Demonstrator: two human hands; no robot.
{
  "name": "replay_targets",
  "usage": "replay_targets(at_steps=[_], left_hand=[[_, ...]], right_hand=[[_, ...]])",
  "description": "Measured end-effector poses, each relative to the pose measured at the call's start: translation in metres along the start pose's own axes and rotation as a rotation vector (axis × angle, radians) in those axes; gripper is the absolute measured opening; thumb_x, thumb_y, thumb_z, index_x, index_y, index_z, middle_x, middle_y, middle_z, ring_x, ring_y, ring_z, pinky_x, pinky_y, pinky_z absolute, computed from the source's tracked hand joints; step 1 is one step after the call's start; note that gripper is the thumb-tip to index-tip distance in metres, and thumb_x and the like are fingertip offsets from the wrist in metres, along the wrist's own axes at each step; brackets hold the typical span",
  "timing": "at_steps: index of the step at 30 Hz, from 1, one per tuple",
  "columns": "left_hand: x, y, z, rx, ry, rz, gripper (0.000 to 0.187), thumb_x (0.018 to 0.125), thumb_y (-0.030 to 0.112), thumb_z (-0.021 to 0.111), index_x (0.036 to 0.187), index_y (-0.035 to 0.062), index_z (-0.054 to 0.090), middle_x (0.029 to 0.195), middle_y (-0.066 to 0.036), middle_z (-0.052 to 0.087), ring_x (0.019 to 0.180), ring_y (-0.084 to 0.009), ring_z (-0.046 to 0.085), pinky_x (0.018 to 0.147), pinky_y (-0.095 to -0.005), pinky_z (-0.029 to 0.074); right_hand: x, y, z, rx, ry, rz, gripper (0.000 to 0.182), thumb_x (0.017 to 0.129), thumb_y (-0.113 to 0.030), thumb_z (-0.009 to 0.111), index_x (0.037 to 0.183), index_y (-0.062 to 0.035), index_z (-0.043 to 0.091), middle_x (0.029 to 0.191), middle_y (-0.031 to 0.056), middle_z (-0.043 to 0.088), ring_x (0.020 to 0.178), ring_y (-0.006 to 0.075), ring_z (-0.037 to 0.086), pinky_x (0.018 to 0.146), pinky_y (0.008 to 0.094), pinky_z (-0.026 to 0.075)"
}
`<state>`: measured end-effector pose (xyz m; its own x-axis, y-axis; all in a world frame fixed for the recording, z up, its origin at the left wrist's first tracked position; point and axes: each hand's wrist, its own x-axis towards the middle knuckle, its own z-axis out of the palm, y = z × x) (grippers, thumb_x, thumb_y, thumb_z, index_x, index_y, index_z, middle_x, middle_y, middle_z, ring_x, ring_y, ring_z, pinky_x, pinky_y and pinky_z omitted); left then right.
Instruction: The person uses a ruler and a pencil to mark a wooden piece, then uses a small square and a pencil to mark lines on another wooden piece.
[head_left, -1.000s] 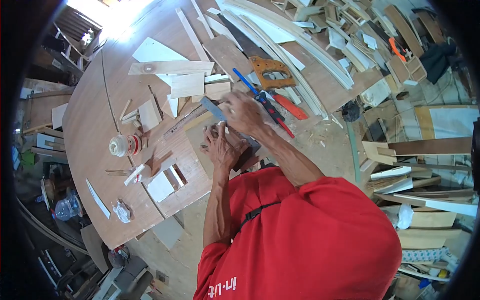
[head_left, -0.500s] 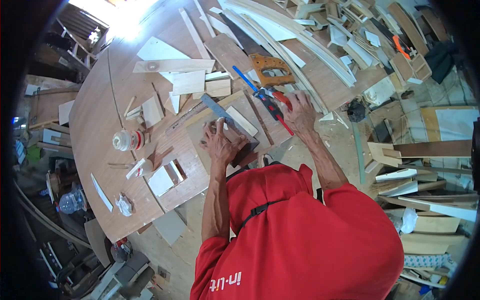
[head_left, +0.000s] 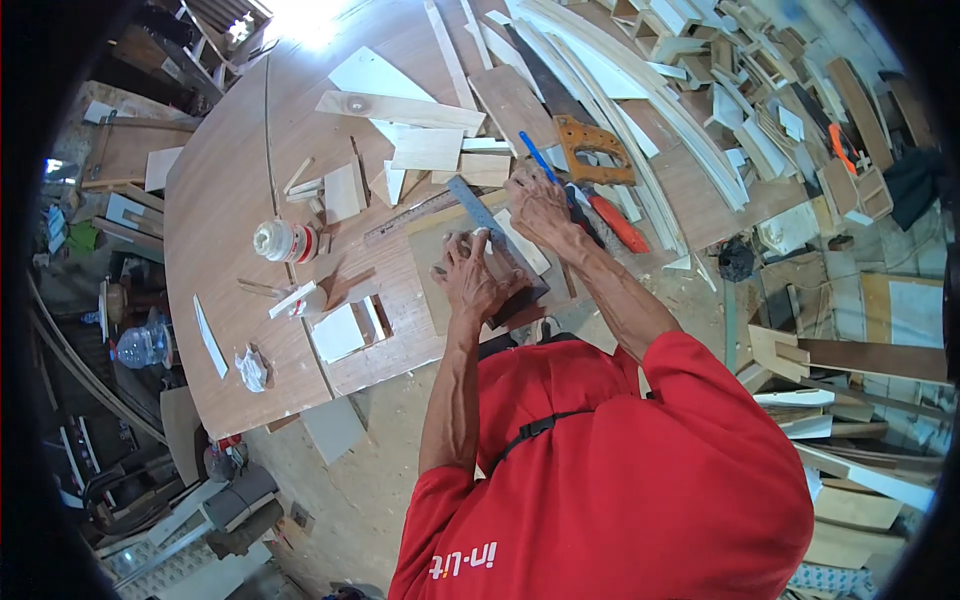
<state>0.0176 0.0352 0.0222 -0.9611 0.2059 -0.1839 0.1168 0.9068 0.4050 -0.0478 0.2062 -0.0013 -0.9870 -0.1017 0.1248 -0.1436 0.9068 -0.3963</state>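
Left hand (head_left: 472, 275) lies over a metal rule (head_left: 470, 199); right hand (head_left: 541, 208) near handsaw (head_left: 597, 150).

White glare (head_left: 312, 28) seen at the far end
The brown worktable (head_left: 220, 200) is lit by it; the concrete floor (head_left: 350, 510) is bordered at the right by stacked wood (head_left: 857, 505)

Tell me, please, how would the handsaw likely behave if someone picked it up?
The handsaw would probably feel handle-heavy, given its chunky wooden handle. Its long, dark blade might flex sideways. Lying flat, it seems unlikely to roll.
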Motion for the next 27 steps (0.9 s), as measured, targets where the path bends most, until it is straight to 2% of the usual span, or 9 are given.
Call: replay_targets(at_steps=[7,10,13,15,18,22,24,25,27], left_hand=[[-0.008,0.001,0.000,-0.016,-0.042,-0.013,0.093,0.060,0.048,0.088,0.139,0.0264,0.044,0.147,-0.011,0.032,0.144,-0.0329,0.025,0.104,-0.0739,0.025],[-0.008,0.000,0.001,-0.005,-0.045,-0.027,0.095,0.059,0.048,0.089,0.140,0.0262,0.044,0.148,-0.012,0.031,0.145,-0.0335,0.024,0.104,-0.0745,0.025],[-0.009,0.001,0.000,-0.021,-0.046,-0.018,0.096,0.059,0.048,0.088,0.140,0.0261,0.043,0.149,-0.014,0.030,0.144,-0.0343,0.025,0.104,-0.0747,0.025],[-0.010,0.003,0.000,-0.020,-0.006,-0.023,0.093,0.059,0.041,0.090,0.139,0.0244,0.046,0.144,-0.013,0.036,0.141,-0.0350,0.029,0.102,-0.0693,0.028],[-0.010,0.004,-0.001,-0.023,-0.018,-0.028,0.092,0.060,0.039,0.090,0.140,0.0248,0.045,0.145,-0.013,0.035,0.142,-0.0350,0.028,0.102,-0.0698,0.027],[-0.011,0.006,-0.006,-0.019,-0.048,-0.047,0.093,0.061,0.038,0.089,0.141,0.0256,0.043,0.146,-0.014,0.033,0.142,-0.0346,0.027,0.103,-0.0699,0.026],[-0.011,0.007,-0.006,-0.005,-0.049,-0.056,0.095,0.061,0.040,0.089,0.142,0.0261,0.042,0.147,-0.014,0.032,0.143,-0.0343,0.026,0.105,-0.0703,0.025],[-0.011,0.007,-0.006,-0.007,-0.052,-0.060,0.095,0.061,0.040,0.089,0.142,0.0261,0.042,0.147,-0.014,0.032,0.143,-0.0343,0.026,0.105,-0.0703,0.025],[-0.011,0.007,-0.007,-0.019,-0.055,-0.054,0.098,0.059,0.043,0.090,0.143,0.0260,0.042,0.149,-0.014,0.031,0.143,-0.0350,0.026,0.106,-0.0706,0.025]], right_hand=[[0.009,0.005,-0.005,0.022,-0.034,-0.003,0.024,0.081,-0.013,0.056,0.100,-0.0054,0.069,0.111,0.0159,0.063,0.113,0.0364,0.056,0.092,0.0487,0.048],[0.027,0.002,-0.011,-0.011,-0.111,-0.035,0.021,0.084,-0.012,0.055,0.095,-0.0067,0.071,0.108,0.0136,0.065,0.111,0.0341,0.059,0.090,0.0467,0.050],[0.044,-0.004,-0.007,-0.075,-0.110,-0.169,0.019,0.085,-0.013,0.056,0.091,-0.0078,0.073,0.101,0.0127,0.068,0.107,0.0316,0.063,0.083,0.0446,0.054],[0.054,-0.007,-0.001,-0.128,-0.133,-0.275,0.018,0.085,-0.015,0.058,0.089,-0.0072,0.074,0.094,0.0139,0.069,0.099,0.0303,0.066,0.077,0.0426,0.056],[0.066,-0.009,0.006,-0.203,-0.140,-0.314,0.017,0.084,-0.015,0.060,0.086,-0.0058,0.074,0.089,0.0160,0.070,0.092,0.0312,0.068,0.074,0.0432,0.057],[0.074,-0.007,0.011,-0.187,-0.163,-0.403,0.017,0.083,-0.013,0.060,0.085,-0.0030,0.074,0.090,0.0184,0.070,0.090,0.0329,0.068,0.076,0.0433,0.057],[0.074,-0.002,0.009,-0.301,-0.189,-0.501,0.018,0.083,-0.012,0.057,0.082,0.0016,0.068,0.087,0.0171,0.068,0.091,0.0310,0.064,0.078,0.0438,0.053],[0.074,-0.001,0.010,-0.316,-0.200,-0.494,0.017,0.081,-0.010,0.061,0.085,0.0022,0.072,0.094,0.0206,0.070,0.095,0.0340,0.067,0.078,0.0429,0.056],[0.072,0.005,0.006,-0.315,-0.218,-0.484,0.017,0.081,-0.010,0.061,0.085,0.0021,0.073,0.095,0.0205,0.071,0.096,0.0341,0.067,0.078,0.0430,0.056]])
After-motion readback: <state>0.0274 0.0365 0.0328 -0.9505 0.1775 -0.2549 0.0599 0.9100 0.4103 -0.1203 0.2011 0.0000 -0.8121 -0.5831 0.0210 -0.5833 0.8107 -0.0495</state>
